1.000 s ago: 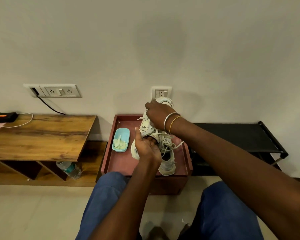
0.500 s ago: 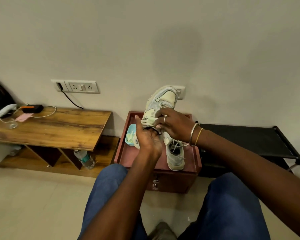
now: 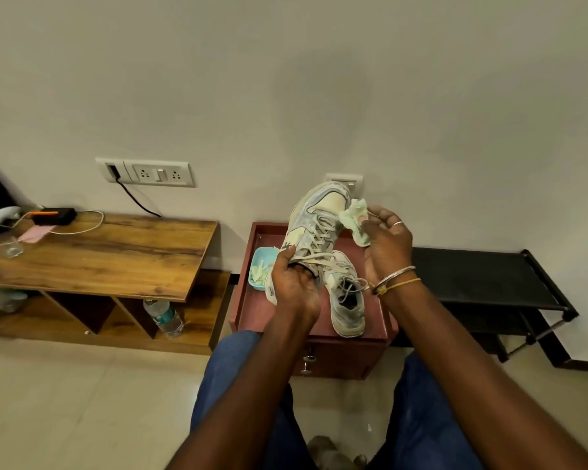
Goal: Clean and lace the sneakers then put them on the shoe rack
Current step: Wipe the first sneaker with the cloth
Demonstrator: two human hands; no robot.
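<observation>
Two shoes are at the red cabinet [image 3: 248, 300]: the second sneaker [image 3: 348, 301] lies by its front right edge, and the raised sneaker [image 3: 316, 225] stands toe-up over the back edge, the left hand [image 3: 292, 286] gripping its collar. The right hand [image 3: 386, 245] pinches a green wipe [image 3: 357, 220] beside the toe. Hard wiping could twist the raised sneaker loose onto the blue dish [image 3: 260, 266].

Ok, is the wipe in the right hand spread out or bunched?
Bunched: the wipe is crumpled in the right hand beside the raised sneaker.
</observation>
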